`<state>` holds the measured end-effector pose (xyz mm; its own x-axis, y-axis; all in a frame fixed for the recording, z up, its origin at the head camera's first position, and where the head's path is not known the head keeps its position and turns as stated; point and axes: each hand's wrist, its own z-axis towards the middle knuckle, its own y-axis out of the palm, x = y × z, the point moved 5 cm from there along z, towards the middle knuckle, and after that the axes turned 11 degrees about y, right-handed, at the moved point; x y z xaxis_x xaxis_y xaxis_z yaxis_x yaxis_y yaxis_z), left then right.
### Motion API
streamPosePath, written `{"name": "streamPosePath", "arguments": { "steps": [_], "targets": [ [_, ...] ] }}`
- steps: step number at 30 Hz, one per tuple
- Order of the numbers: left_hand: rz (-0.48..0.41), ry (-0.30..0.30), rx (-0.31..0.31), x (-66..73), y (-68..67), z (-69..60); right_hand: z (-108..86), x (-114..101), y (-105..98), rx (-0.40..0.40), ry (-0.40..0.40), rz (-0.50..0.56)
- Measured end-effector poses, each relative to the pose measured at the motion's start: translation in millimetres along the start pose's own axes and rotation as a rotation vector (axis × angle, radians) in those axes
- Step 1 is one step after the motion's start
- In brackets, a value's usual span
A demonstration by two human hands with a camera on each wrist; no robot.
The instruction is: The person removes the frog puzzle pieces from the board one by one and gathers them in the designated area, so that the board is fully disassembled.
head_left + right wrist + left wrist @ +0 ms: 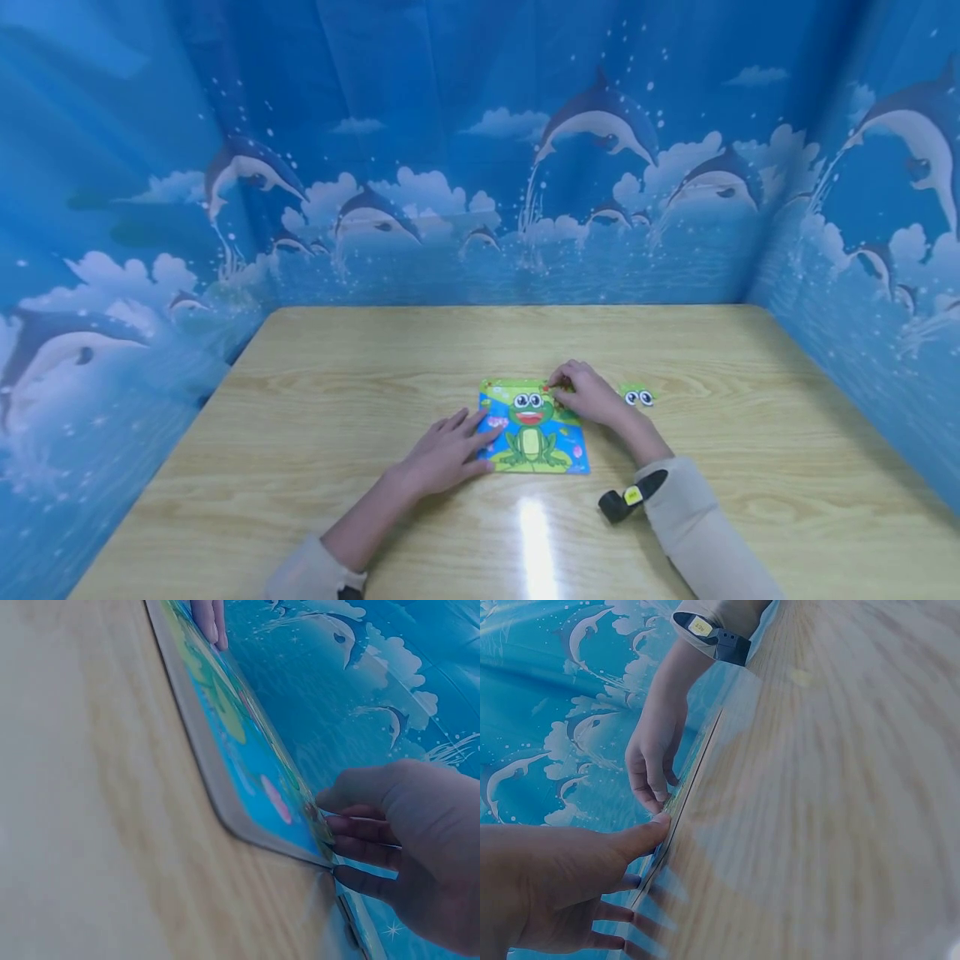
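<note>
A flat frog picture board (pixel 531 450), which looks like a jigsaw puzzle, lies on the table. On its left side rests my left hand (pixel 447 454), fingers spread and fairly straight, thumb by the near edge. My right hand (pixel 588 396) is at the board's upper right, thumb and fingertips bent down to its surface. Whether a small piece is pinched there is hidden by the fingers. In the right wrist view, the right hand's fingertips touch the board (pixel 225 727) near its corner. A loose green piece with frog eyes (pixel 637 397) lies right of the board.
The wooden table (pixel 360 367) extends around the board on every side. Blue curtains (pixel 450 167) printed with dolphins stand behind the table and at both sides. A black strap device (pixel 632 496) is on the right wrist.
</note>
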<state>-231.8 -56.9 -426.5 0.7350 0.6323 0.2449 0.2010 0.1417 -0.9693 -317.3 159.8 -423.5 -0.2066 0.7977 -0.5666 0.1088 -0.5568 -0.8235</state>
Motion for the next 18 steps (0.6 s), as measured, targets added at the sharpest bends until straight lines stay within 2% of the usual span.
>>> {"name": "streamPosePath", "arguments": {
  "steps": [3, 10, 18],
  "targets": [
    [0.002, 0.0, 0.004, 0.0, 0.0, 0.3, -0.8, 0.9, -2.2, -0.058, 0.003, -0.003],
    [0.009, 0.005, 0.002, 0.2, 0.3, 0.0, -5.8, 4.0, -5.1, -0.184, -0.055, -0.019],
    [0.009, 0.002, -0.004, -0.2, 0.8, -0.1, -6.9, 4.6, -4.5, -0.221, -0.057, -0.009]
  ]
}}
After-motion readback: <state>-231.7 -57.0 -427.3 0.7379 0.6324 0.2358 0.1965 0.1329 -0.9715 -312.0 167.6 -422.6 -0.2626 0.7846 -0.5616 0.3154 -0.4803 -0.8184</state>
